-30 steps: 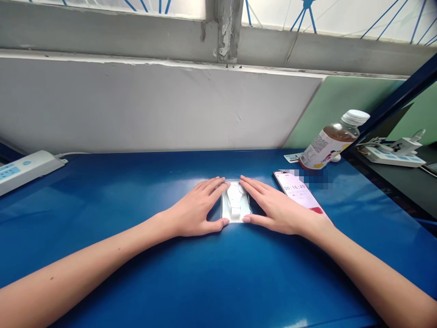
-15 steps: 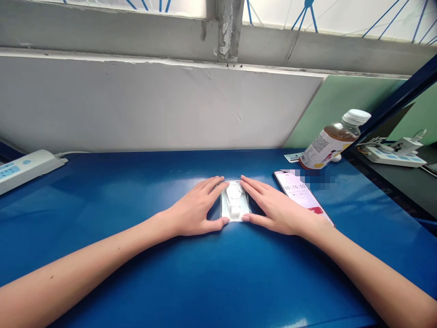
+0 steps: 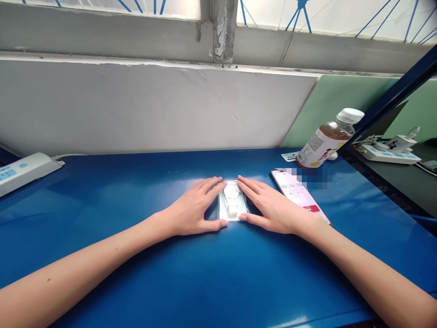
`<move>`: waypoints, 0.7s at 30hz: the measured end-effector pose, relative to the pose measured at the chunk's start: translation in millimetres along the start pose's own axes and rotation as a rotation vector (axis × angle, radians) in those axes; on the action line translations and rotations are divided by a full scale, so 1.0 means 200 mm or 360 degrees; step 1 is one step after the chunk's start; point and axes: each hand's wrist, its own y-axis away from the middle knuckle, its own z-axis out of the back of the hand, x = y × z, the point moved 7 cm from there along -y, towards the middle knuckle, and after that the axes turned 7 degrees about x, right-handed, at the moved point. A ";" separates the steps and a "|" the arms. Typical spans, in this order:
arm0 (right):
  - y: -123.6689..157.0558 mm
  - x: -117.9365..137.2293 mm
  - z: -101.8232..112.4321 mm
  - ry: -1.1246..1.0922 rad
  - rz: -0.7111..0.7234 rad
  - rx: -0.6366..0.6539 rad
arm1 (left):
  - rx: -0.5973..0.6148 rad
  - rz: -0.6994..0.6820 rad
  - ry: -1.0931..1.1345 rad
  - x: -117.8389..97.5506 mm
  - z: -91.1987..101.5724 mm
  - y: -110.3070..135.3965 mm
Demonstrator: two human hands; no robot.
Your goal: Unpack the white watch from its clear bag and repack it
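Note:
A small clear packet with a white part inside (image 3: 232, 204) lies flat on the blue table (image 3: 136, 191). My left hand (image 3: 195, 209) rests flat on the table against the packet's left edge, fingers stretched out, thumb at its near corner. My right hand (image 3: 273, 207) lies flat against the packet's right edge in the same way, fingers extended and thumb at the near corner. Both hands press the packet from the sides without lifting it.
A phone (image 3: 300, 195) with a running timer lies just right of my right hand. A tea bottle (image 3: 324, 141) lies tilted at the back right, by a small card (image 3: 290, 156). White power strips sit at far left (image 3: 20, 171) and far right (image 3: 389, 154).
The hands and packet stay in place. The view has shifted slightly, so everything sits a little further left in the picture.

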 end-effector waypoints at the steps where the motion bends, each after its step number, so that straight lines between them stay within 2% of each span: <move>1: 0.00 0.00 0.00 -0.0002 0.0000 -0.0003 | -0.0001 0.0002 0.0004 0.00 0.00 0.00; 21: -0.01 0.00 -0.01 -0.0006 -0.0004 -0.0039 | -0.0075 0.0005 0.0073 0.00 0.01 0.01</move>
